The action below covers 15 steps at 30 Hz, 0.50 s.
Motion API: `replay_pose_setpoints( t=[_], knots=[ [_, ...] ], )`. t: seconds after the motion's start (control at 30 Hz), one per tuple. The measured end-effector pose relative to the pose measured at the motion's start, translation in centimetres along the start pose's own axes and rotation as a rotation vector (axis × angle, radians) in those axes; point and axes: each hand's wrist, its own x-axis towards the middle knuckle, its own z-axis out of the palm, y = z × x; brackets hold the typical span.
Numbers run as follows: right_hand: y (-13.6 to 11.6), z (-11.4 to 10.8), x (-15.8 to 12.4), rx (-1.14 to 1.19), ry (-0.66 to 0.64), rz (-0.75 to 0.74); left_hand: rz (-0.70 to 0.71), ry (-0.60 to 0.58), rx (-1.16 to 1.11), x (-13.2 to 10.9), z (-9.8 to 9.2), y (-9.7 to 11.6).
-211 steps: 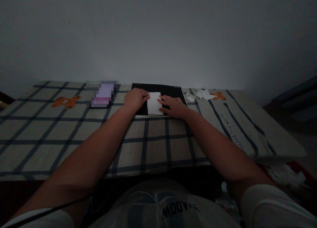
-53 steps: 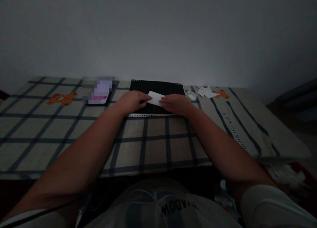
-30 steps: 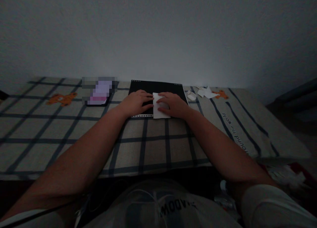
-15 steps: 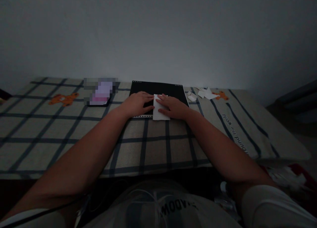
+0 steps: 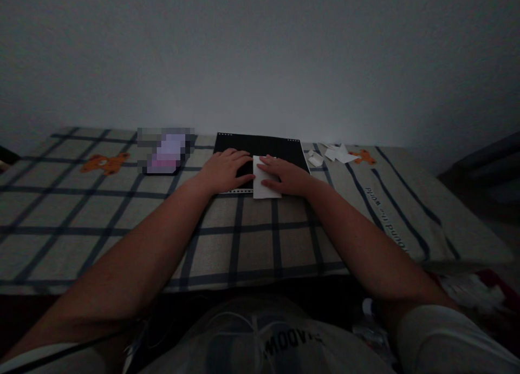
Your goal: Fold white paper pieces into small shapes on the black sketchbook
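Observation:
A white piece of paper [image 5: 264, 189], which looks folded, lies on a black sheet [image 5: 260, 144] with small white marks along its edges. My right hand [image 5: 286, 176] rests flat on the paper, its fingers spread across the right part. On the black sheet, to the left, lies my left hand [image 5: 227, 170] with its fingers stretched out. Its thumb reaches the paper's left edge; whether it presses on it I cannot tell.
A phone [image 5: 164, 156] with a blurred screen lies to the left. Right of the black sheet are several white paper scraps [image 5: 340, 153]. The checked tablecloth [image 5: 211, 238] covers the table against the wall [image 5: 260, 60]. A clear bottle [image 5: 369, 322] is below the front edge.
The white paper has shifted very slightly to the right, and my right hand with it. My left hand stays nearly where it was.

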Motion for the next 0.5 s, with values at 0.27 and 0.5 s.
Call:
replay_pose_setpoints(
  t=[0.27,0.5],
  knots=[
    [0.0,-0.1,0.0,-0.016,-0.001,-0.016,-0.053,-0.019,0.040,0.1,-0.1,0.7],
    [-0.1,-0.4,0.1,-0.057,-0.039,-0.031,-0.091,-0.029,0.031,0.2,-0.1,1.1]
  ],
)
